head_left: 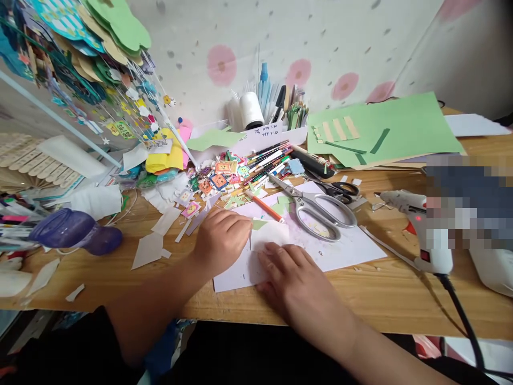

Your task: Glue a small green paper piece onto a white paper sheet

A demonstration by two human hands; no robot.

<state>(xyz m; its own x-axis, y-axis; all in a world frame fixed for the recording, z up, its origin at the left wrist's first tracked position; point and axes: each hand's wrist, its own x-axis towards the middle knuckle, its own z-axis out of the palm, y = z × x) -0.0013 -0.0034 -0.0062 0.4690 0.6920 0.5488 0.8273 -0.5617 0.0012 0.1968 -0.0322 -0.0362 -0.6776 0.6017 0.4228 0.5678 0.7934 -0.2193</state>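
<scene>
Nearest is the front edge of the wooden table (240, 313), with a pale lilac sheet (348, 254) lying just past it. On that sheet the right hand (292, 270) rests palm down, fingers extended and only slightly apart, their tips touching the near edge of a small white paper (274, 232). The left hand (222, 240) is curled up at that paper's left edge, beside a green scrap (258, 224); its fingertips are hidden, so I cannot tell whether they pinch anything. Left of the hands lie loose white offcuts (148, 250) and a purple bottle (76, 232) on its side. Just beyond the white paper, an orange marker (266, 207) and silver scissors (320, 214) crowd the sheet. To the right is a white glue gun (436, 248), a pixelated patch covering part of that area. Further back come a heap of coloured cutouts (220, 179), a bunch of pens (266, 163) and black-handled scissors (340, 190). Behind those, a large green sheet (420, 125) carries 3 dark green strips (380, 141), and 1 white spool (251, 108) stands near the wall (180, 48).
</scene>
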